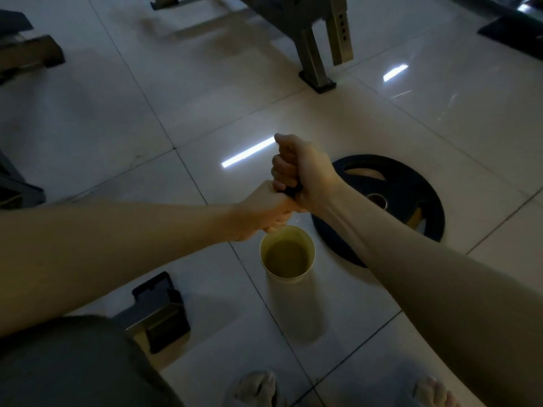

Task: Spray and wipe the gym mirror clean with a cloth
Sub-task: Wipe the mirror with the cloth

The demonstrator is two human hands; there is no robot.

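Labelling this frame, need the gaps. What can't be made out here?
- Head view: dark thing gripped by left hand and right hand. Fingers cover nearly all of it, so cloth or not is unclear.
- Cup: liquid murky, light dim, contents unclear.
- Weight plate: near side hidden by the right forearm.
- Mirror, spray bottle: not in view.

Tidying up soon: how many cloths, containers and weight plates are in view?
Cloths: 1, the dark cloth gripped by the left hand and right hand
Containers: 1, the yellow container
Weight plates: 1, the black weight plate
Total: 3
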